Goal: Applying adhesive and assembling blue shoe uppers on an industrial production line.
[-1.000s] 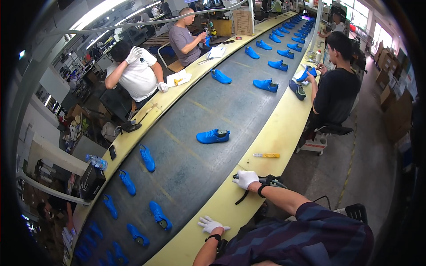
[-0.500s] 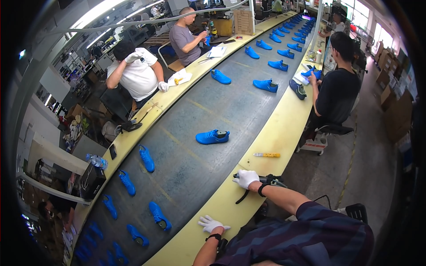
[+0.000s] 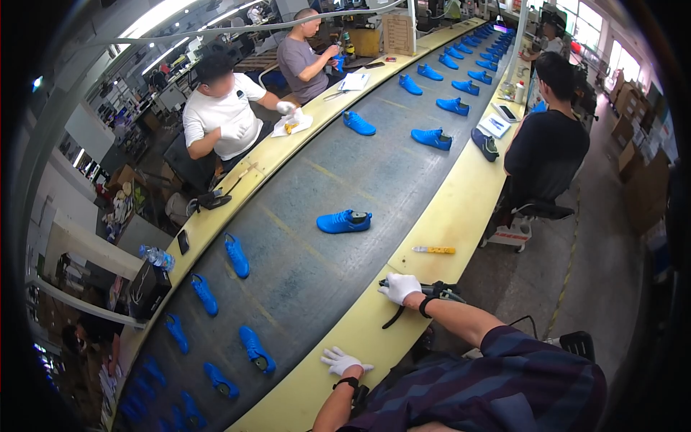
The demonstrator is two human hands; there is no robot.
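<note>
The right hand (image 3: 398, 286), in a white glove, has its grip closed over a dark tool (image 3: 425, 291) on the yellow table (image 3: 461, 209) edge. The left hand (image 3: 341, 360) rests flat, fingers spread, on the table's near edge. A blue shoe (image 3: 345, 222) lies mid-belt (image 3: 302, 266).

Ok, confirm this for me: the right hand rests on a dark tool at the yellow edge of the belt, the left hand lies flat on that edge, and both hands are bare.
Not bare: the head view shows white gloves on both. The right hand does rest on the dark tool at the belt's yellow edge, and the left hand lies flat on that edge.
</note>
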